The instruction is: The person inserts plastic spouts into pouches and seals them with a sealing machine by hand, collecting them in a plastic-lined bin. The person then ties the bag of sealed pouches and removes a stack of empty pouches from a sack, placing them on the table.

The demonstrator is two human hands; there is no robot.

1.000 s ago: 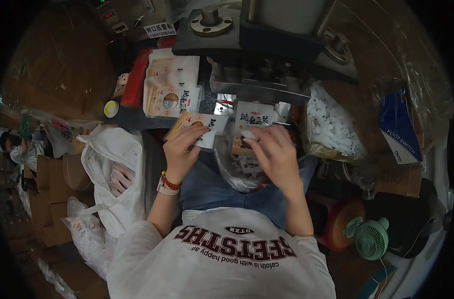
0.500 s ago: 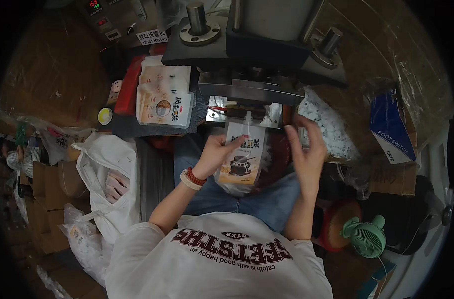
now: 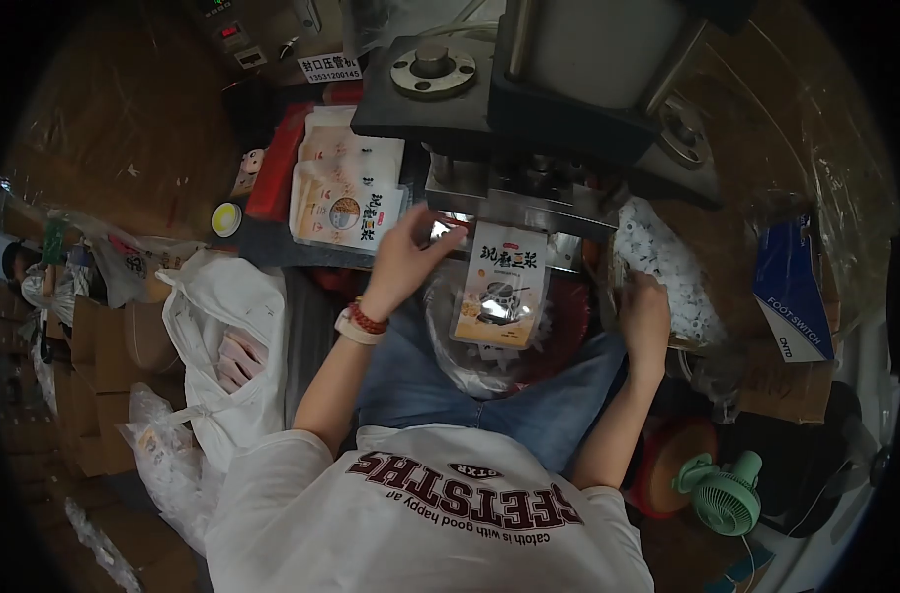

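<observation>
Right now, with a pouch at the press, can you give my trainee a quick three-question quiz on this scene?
1. Which hand is at the pile of small white parts: (a) left, (b) right, (c) neither?
2. True or false: the stack of pouches lies to the left of the single pouch at the press.
3. Fill in: the blue box reads "FOOT ____".

Key: 1. b, the right hand. 2. True. 3. SWITCH.

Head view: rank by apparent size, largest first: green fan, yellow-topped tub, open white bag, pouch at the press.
1. Open white bag
2. Pouch
3. Green fan
4. Yellow-topped tub

Image size only; true sizes may rank differently.
</observation>
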